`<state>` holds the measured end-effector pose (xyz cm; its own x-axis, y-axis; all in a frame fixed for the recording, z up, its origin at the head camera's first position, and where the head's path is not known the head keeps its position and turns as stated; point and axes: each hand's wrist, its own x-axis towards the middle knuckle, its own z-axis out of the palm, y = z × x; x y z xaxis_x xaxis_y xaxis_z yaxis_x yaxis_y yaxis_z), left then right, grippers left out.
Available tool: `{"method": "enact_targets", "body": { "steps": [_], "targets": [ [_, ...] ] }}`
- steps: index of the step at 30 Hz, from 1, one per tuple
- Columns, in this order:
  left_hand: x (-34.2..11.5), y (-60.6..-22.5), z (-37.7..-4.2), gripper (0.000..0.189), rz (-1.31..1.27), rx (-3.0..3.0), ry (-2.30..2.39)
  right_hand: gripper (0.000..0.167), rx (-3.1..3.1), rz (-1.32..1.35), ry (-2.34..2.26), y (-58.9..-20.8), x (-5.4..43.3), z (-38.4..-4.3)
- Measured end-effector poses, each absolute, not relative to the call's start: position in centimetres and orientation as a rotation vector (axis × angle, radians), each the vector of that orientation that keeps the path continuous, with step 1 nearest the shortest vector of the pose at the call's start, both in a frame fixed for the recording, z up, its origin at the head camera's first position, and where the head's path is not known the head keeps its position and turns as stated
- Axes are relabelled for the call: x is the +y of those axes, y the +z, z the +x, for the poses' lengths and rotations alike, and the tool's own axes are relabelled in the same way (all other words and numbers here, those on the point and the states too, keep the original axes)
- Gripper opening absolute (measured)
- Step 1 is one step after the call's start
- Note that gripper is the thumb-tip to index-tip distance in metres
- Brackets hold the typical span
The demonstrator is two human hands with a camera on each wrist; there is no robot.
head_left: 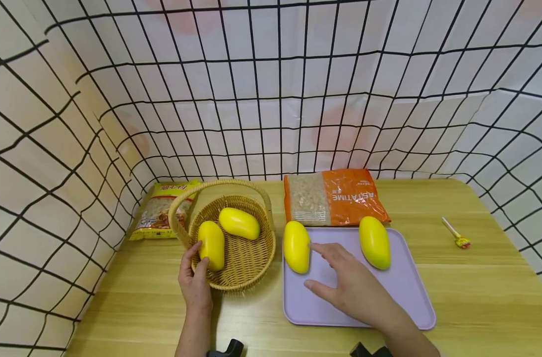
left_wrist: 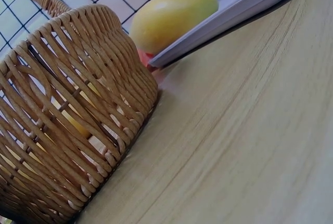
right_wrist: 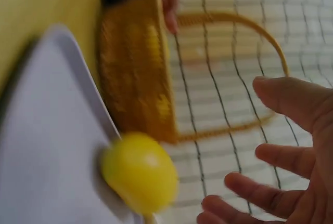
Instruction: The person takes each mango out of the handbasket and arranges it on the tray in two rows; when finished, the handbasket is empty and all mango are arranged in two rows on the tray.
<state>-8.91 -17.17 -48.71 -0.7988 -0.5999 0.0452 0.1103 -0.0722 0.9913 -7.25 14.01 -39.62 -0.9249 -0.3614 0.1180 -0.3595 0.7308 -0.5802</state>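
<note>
A wicker basket (head_left: 241, 255) with an arched handle holds two yellow mangoes, one upright-lying mango (head_left: 211, 245) at its left and another mango (head_left: 239, 223) at the back. My left hand (head_left: 196, 285) grips the basket's left front rim, its fingertips beside the nearer mango. On the purple tray (head_left: 360, 320) lie a left mango (head_left: 296, 248) and a right mango (head_left: 375, 243). My right hand (head_left: 353, 285) reaches over the tray with fingers spread, beside the left mango. In the right wrist view the hand (right_wrist: 296, 156) holds nothing.
Behind the tray lies an orange bag (head_left: 353, 198) with a clear window. A yellow packet (head_left: 156, 210) sits behind the basket at left. On the right is a lollipop (head_left: 456, 235). Black-gridded white cloth (head_left: 275, 114) bounds the wooden table (head_left: 253, 322).
</note>
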Motion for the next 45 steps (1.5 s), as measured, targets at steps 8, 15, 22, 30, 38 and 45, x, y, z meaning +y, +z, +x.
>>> {"method": "enact_targets", "body": {
  "steps": [8,15,22,30,38,45],
  "targets": [
    [-17.1,-48.8,-8.9,0.038,0.553,-1.719,-1.92,0.06,2.722,-0.849,-1.181,-41.2,9.1,-6.5],
    [-17.2,-48.8,-9.1,0.038,0.545,-1.704,-1.948,0.056,2.537,-0.918,-1.478,-41.5,3.9,-8.1],
    [-17.2,-48.9,-9.2,0.038,0.541,-1.696,-1.954,0.067,2.453,-0.788,-1.442,-41.7,-0.9,-11.6],
    [-17.2,-48.7,-9.2,0.038,0.533,-1.707,-1.938,0.077,2.452,-0.791,-1.271,-42.1,-3.6,-14.9],
    [-17.2,-48.6,-9.1,0.038,0.54,-1.712,-1.971,0.078,2.451,-0.742,-1.23,-42.6,-4.9,-15.9],
    [-17.3,-48.7,-9.2,0.04,0.531,-1.698,-1.955,0.077,2.479,-0.734,-1.19,-42.9,-5.6,-16.5]
  ]
}}
